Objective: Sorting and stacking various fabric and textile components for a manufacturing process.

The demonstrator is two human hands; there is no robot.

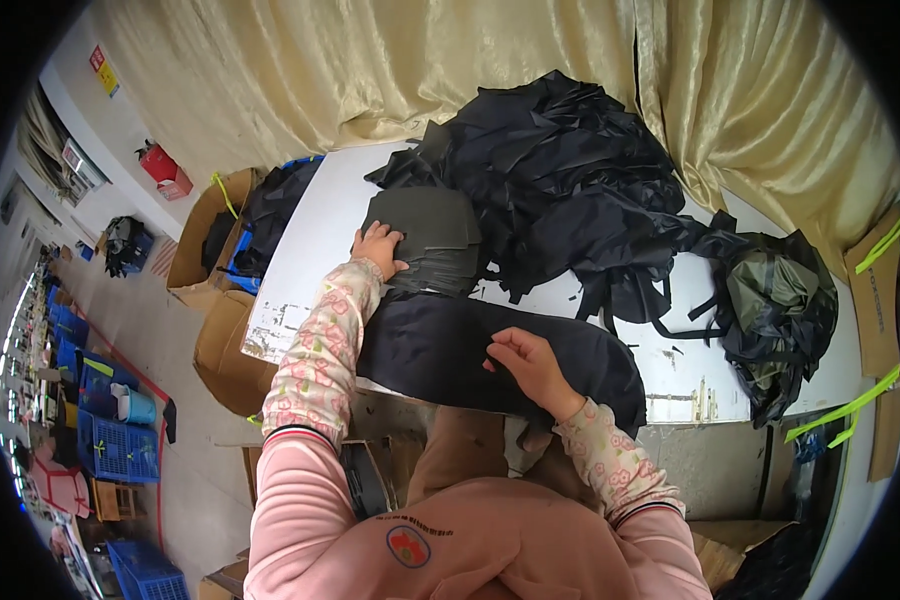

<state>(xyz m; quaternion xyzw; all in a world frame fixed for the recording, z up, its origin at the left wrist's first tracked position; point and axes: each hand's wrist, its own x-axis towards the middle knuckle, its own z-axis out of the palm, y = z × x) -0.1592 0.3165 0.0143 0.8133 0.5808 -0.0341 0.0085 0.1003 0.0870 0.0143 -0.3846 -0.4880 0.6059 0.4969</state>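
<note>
My left hand (378, 250) lies with its fingers spread on the left edge of a stack of dark grey sheet pieces (432, 222). The near edges of that stack are fanned out in layers. In front of it, a long black fabric panel (430, 345) with a rounded right end lies along the table's near edge. My right hand (532, 370) is over the middle of this panel, its fingers curled in toward the thumb. Whether anything is pinched in them is hidden.
A big heap of black fabric (560, 150) covers the back of the white table (295, 240). At the right sits a bundle of black and olive cloth (778, 300). Cardboard boxes (228, 345) stand against the table's left side. Beige curtains (370, 60) hang behind.
</note>
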